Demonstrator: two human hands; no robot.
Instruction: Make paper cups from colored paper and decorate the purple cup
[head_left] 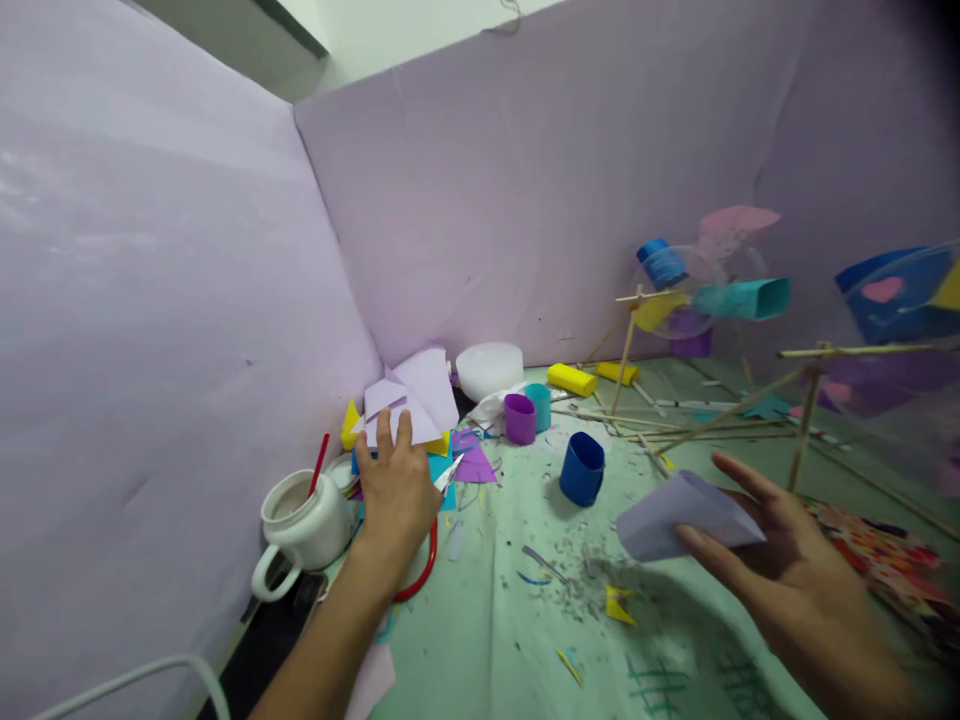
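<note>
My left hand point(399, 490) reaches over a pile of cut paper, its fingers spread and their tips at a pale lavender sheet point(424, 395). Beneath it lie yellow, purple and blue-green scraps. Red-handled scissors point(427, 565) lie partly hidden under this hand, blades showing beside it. In my right hand point(787, 560) a curved piece of lavender paper point(679, 520) is held between thumb and fingers, above the table. Just behind that paper a dark blue paper ring point(582, 468) stands on the cloth. Purple point(519, 420) and teal point(538, 405) rings stand farther back.
At left stands a white mug point(304, 525) with a red stick in it. A white bowl point(490, 370) and yellow paper rolls point(571, 380) are along the back wall. Wooden-stick frames point(806, 425) with coloured paper wheels stand at right. Paper scraps point(619, 605) litter the green cloth.
</note>
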